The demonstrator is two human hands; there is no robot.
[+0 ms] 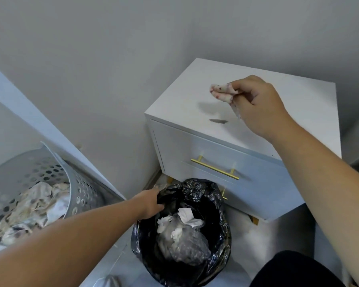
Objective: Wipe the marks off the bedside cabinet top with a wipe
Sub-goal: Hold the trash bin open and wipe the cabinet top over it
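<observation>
The white bedside cabinet (298, 96) stands against the wall at the right, with gold drawer handles on its front. My right hand (261, 106) hovers above its top, pinching a crumpled white wipe (223, 93) stained with red spots. A small dark mark (218, 121) shows on the top near the front edge, below the wipe, with the wipe's shadow just above it. My left hand (148, 204) reaches down and grips the rim of a black bin bag (195, 191) on the floor in front of the cabinet.
The bin bag holds crumpled white tissues (184, 218) and clear plastic. A grey perforated laundry basket (50, 175) with cloth inside stands at the left. A white slanted panel (39, 121) runs between basket and cabinet. A dark knee (294, 270) shows at bottom right.
</observation>
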